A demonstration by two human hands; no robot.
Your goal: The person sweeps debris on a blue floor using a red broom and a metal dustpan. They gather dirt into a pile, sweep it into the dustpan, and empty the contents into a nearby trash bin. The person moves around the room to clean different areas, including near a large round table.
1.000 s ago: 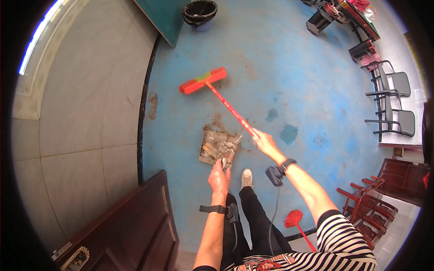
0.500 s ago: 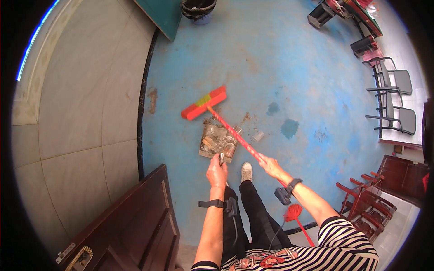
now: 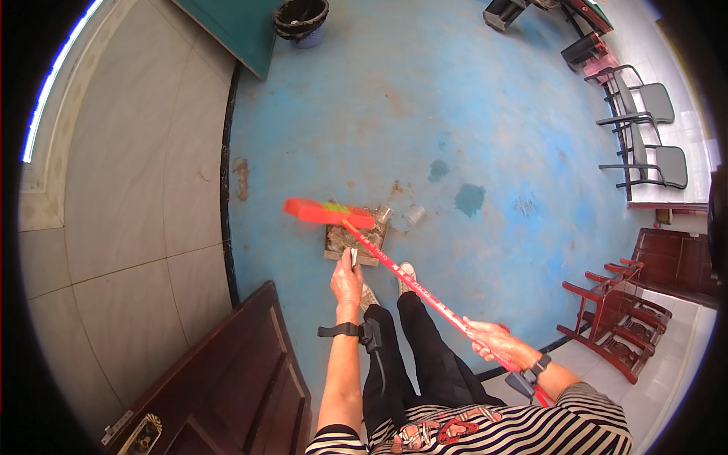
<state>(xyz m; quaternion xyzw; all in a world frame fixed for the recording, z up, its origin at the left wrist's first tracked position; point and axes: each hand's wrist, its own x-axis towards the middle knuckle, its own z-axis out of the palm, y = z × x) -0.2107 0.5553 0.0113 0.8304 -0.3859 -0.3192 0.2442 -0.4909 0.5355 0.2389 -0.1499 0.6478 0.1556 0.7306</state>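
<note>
"Push broom (image 3: 413,286), qty 1. Descr. & loc.?"

"Red hd. (image 3: 315,212) w/ yellow-green band, motion-blurred; long red handle w/ white markings. Hd. sits crosswise over far part of dustpan (image 3: 366,261), as seen from above; contact w/ pan: can't tell. Handle runs diag. from hd. back toward person's R. side."

"Held by?"

"R. grip (image 3: 497,343): fingers wrapped round upper handle. Red end extends past wrist."

"And L. grip (image 3: 347,284)?"

"Closed on dustpan's handle; slim pale-grey tip shows at fingertips. Strap w/ dark device on each wrist."

"Dustpan: contents, posn.?"

"On blue floor (image 3: 318,136), just ahead of pale shoes (image 3: 408,276). Holds dirt & mixed litter, partly hidden by broom hd. Clear cup no. 1 (image 3: 384,214) at far R. corner; clear cup no. 2 (image 3: 415,214) on floor, just to R."

"Floor marks?"

"Brown debris (image 3: 399,187) beyond cups; 2 dark patches (image 3: 470,199) farther R."

"Misc. furnishings?"

"Blue bin (image 3: 309,39) w/ black liner, far end, L. of ctr.; teal panel (image 3: 239,34) beside it. Dark-red panelled door (image 3: 227,379), near L. Grey chairs w/ black frames (image 3: 669,167), qty 2, far R. Reddish wooden chairs (image 3: 607,315), near R., well apart from broom."
</note>
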